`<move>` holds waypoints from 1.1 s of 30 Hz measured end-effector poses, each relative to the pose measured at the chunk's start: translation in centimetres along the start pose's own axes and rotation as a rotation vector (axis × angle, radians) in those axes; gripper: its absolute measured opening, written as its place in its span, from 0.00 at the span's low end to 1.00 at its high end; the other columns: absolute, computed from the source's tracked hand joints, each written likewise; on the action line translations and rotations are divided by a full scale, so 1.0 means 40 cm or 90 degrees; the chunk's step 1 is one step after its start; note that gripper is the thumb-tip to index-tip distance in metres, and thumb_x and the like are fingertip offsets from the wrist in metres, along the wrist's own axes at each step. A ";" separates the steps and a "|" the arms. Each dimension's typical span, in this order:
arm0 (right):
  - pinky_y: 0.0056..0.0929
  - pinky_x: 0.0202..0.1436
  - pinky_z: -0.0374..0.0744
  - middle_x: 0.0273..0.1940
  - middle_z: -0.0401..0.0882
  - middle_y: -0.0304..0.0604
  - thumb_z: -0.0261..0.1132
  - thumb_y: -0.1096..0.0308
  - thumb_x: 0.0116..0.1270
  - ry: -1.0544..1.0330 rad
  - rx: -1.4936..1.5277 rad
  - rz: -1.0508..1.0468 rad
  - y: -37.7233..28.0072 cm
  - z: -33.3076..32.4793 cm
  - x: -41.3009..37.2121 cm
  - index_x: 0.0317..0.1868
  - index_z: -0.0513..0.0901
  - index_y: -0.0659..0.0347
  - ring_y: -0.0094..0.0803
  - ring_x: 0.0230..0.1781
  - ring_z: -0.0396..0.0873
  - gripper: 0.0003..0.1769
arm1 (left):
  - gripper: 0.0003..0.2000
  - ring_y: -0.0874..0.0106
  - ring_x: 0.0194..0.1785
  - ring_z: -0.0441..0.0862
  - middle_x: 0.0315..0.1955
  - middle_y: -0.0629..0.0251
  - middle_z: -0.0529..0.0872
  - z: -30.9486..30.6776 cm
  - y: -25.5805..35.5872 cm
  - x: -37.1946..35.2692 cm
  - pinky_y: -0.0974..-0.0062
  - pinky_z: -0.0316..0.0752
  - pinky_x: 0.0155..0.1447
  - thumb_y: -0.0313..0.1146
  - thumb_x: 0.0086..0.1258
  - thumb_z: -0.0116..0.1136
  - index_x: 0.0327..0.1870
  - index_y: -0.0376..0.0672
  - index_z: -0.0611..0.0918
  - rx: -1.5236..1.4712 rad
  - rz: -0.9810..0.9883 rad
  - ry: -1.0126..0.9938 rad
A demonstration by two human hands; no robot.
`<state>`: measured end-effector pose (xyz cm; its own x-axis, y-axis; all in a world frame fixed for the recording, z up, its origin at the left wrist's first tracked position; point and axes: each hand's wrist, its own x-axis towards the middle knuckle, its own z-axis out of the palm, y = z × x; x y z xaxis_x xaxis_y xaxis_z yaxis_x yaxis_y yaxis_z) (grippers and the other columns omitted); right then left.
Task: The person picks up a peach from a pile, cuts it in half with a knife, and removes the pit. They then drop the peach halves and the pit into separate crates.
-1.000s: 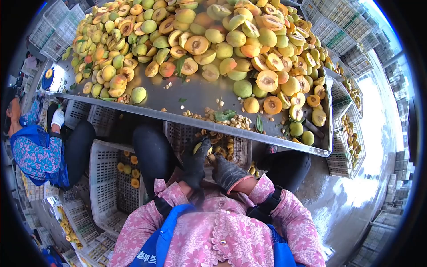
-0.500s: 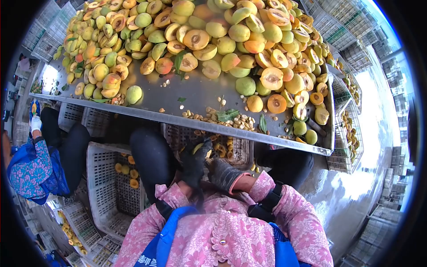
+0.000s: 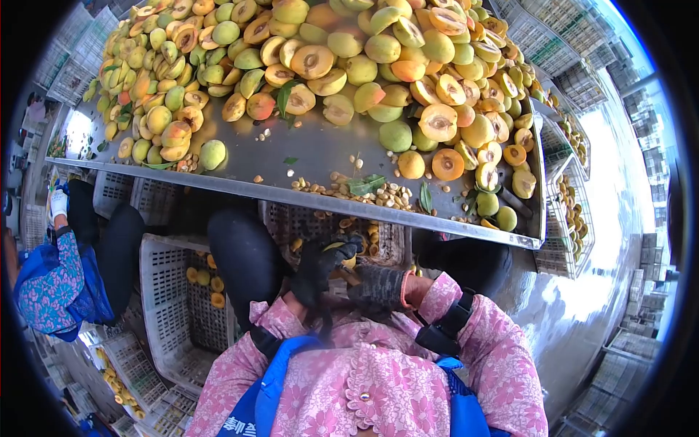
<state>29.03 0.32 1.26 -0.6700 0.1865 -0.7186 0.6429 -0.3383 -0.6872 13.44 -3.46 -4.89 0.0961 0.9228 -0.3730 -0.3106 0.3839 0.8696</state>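
My left hand (image 3: 322, 264), in a black glove, is closed around an apricot (image 3: 350, 261), whose yellow-green side shows past the fingers. My right hand (image 3: 377, 285), in a dark grey knit glove, is curled close beside it. A thin brownish piece (image 3: 349, 276) juts from the right hand towards the fruit; what it is cannot be made out. Both hands are low between my knees, over the near edge of a plastic crate (image 3: 397, 244) that holds apricot halves.
A metal table (image 3: 247, 164) in front carries a heap of whole and halved apricots (image 3: 313, 62), loose pits (image 3: 389, 195) and leaves. To the left stands a white crate (image 3: 156, 291) with several halves. A person (image 3: 62, 273) sits farther left. Stacked crates (image 3: 564, 33) line the right.
My right hand has turned slightly and shifted a little to the right. The left hand's fingers have moved over the apricot, towards the right hand. The view has shifted slightly.
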 end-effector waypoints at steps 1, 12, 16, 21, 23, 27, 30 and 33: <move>0.35 0.47 0.74 0.40 0.80 0.51 0.60 0.54 0.62 0.025 -0.070 -0.106 0.017 0.001 0.009 0.54 0.75 0.54 0.45 0.41 0.78 0.22 | 0.12 0.74 0.42 0.81 0.39 0.62 0.85 0.003 -0.003 0.000 0.76 0.75 0.48 0.28 0.61 0.56 0.45 0.35 0.82 0.012 0.001 0.010; 0.37 0.43 0.75 0.38 0.78 0.53 0.58 0.67 0.60 0.049 0.023 -0.316 0.078 0.020 0.018 0.49 0.75 0.62 0.48 0.39 0.78 0.17 | 0.11 0.75 0.38 0.80 0.35 0.63 0.84 0.008 -0.024 0.012 0.78 0.74 0.45 0.32 0.62 0.56 0.40 0.36 0.82 -0.013 0.064 0.114; 0.40 0.41 0.75 0.37 0.77 0.57 0.59 0.66 0.58 0.217 -0.205 -0.252 0.058 0.042 0.052 0.48 0.75 0.63 0.51 0.38 0.77 0.17 | 0.12 0.73 0.38 0.79 0.35 0.63 0.82 0.019 -0.041 0.021 0.76 0.73 0.45 0.34 0.64 0.54 0.41 0.35 0.81 0.115 0.181 0.253; 0.36 0.38 0.72 0.31 0.73 0.55 0.57 0.70 0.57 0.307 -0.361 -0.172 0.140 0.076 0.135 0.45 0.74 0.66 0.48 0.34 0.73 0.15 | 0.15 0.68 0.44 0.77 0.41 0.59 0.80 -0.011 -0.094 0.017 0.72 0.72 0.50 0.32 0.63 0.56 0.48 0.35 0.76 0.269 0.234 0.280; 0.35 0.38 0.72 0.32 0.73 0.56 0.57 0.69 0.58 0.318 -0.355 -0.148 0.120 0.072 0.113 0.43 0.73 0.67 0.47 0.35 0.72 0.14 | 0.18 0.68 0.48 0.76 0.45 0.58 0.78 -0.034 -0.114 0.011 0.72 0.71 0.54 0.28 0.62 0.57 0.53 0.36 0.73 0.315 0.210 0.212; 0.35 0.37 0.73 0.31 0.73 0.56 0.58 0.67 0.61 0.419 -0.085 -0.182 0.131 0.066 0.146 0.40 0.73 0.66 0.49 0.32 0.73 0.12 | 0.16 0.65 0.49 0.77 0.44 0.57 0.80 -0.032 -0.061 -0.004 0.68 0.71 0.55 0.32 0.62 0.56 0.50 0.36 0.74 0.374 0.288 0.215; 0.40 0.39 0.73 0.32 0.73 0.56 0.59 0.64 0.62 0.481 -0.197 -0.161 0.124 0.054 0.066 0.39 0.73 0.65 0.50 0.33 0.72 0.12 | 0.17 0.63 0.50 0.77 0.45 0.57 0.79 -0.069 -0.066 0.001 0.62 0.70 0.58 0.37 0.65 0.53 0.51 0.38 0.74 0.087 0.210 0.234; 0.43 0.37 0.73 0.32 0.74 0.56 0.59 0.64 0.61 0.409 -0.257 -0.062 0.089 0.046 0.029 0.39 0.74 0.66 0.52 0.34 0.73 0.13 | 0.20 0.60 0.51 0.76 0.45 0.57 0.79 -0.052 0.017 -0.006 0.45 0.69 0.57 0.45 0.69 0.44 0.54 0.40 0.74 -0.647 -0.022 0.091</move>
<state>29.84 -2.37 -1.84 -0.4618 0.7402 -0.4887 0.7607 0.0472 -0.6474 11.24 -3.47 -4.89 0.0275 0.8740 -0.4851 -0.9703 0.1400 0.1971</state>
